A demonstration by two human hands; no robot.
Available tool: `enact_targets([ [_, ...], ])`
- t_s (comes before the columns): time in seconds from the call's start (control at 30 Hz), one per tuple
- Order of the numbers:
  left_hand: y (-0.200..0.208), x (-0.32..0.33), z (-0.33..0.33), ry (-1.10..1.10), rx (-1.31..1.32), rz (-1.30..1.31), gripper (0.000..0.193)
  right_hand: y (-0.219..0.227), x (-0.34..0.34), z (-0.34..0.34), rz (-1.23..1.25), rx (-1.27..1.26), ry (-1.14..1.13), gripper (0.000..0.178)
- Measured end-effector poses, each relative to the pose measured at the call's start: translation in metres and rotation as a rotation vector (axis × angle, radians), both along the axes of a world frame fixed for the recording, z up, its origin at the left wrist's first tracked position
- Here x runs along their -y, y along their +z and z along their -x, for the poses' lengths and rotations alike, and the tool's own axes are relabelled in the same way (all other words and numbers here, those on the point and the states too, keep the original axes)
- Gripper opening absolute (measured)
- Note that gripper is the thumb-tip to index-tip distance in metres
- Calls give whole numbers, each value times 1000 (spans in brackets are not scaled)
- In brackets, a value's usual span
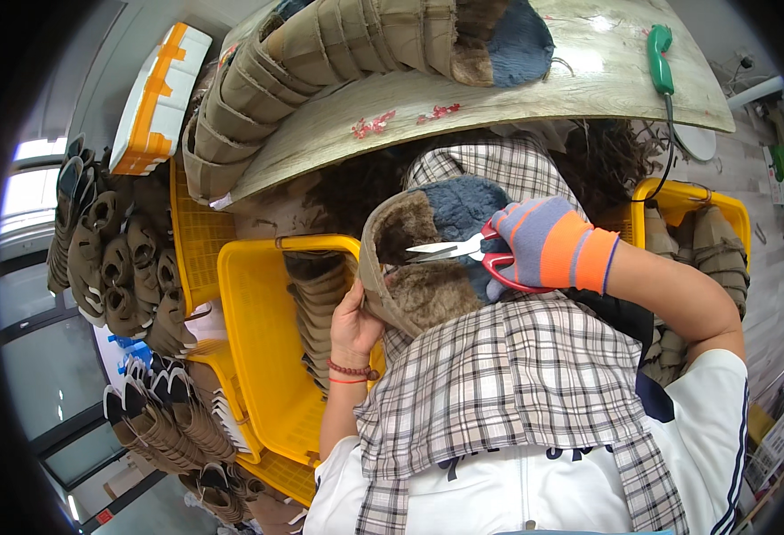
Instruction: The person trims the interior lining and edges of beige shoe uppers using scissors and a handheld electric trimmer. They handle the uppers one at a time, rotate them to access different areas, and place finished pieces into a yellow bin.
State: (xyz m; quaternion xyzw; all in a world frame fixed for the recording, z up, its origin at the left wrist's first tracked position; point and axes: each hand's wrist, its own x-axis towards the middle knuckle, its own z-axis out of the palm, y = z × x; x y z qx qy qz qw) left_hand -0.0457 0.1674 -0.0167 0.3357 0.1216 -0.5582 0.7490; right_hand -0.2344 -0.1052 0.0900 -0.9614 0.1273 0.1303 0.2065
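Right above the lap, clear of the table's near edge, the fur-lined shoe upper (pixel 423 305) is held up over a plaid apron (pixel 499 379). The bare left hand (pixel 356 323) is clamped on its left rim, some fingers hidden behind it. The gloved right hand (pixel 543 241) is closed around the red handles of the scissors (pixel 452 251), whose blades stand slightly apart over the upper's opening; the glove covers part of the blue lining.

On the table (pixel 579 94), a long nested stack of uppers (pixel 356 45) curves from the far side down over the left corner. A green handheld device (pixel 660 58) lies near the right edge, its black cable dropping past the near edge. The left yellow basket (pixel 254 357) has nested uppers along its right wall, partly blocked by the left hand and the held upper. More uppers fill the right yellow basket (pixel 738 209). A taped white box (pixel 155 98) stands beyond the table's left edge.
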Motion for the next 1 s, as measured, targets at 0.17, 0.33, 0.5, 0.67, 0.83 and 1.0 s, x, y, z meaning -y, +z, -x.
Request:
enact_targets([
  [0.17, 3, 4, 4, -13, -14, 118, 29, -7, -22, -4, -113, 42, 45, 50],
  [0.33, 10, 8, 6, -19, 34, 37, 31, -3, -28, 0, -32, 42, -112, 49],
  [0.5, 0, 4, 4, -42, 22, 112, 35, 18, -13, 16, -165, -179, -280, 54],
  [0.67, 33, 59, 9, -166, 83, 173, 36, 14, -13, 25, -695, 458, -667, 53],
  [0.83, 82, 168, 42, -368, 490, 325, 37, 16, 4, 2, -885, 909, -725, 49],
  [1.0, 118, 234, -13, -382, 1524, 145, 25, 23, 59, -1, -693, 1148, -842, 38],
])
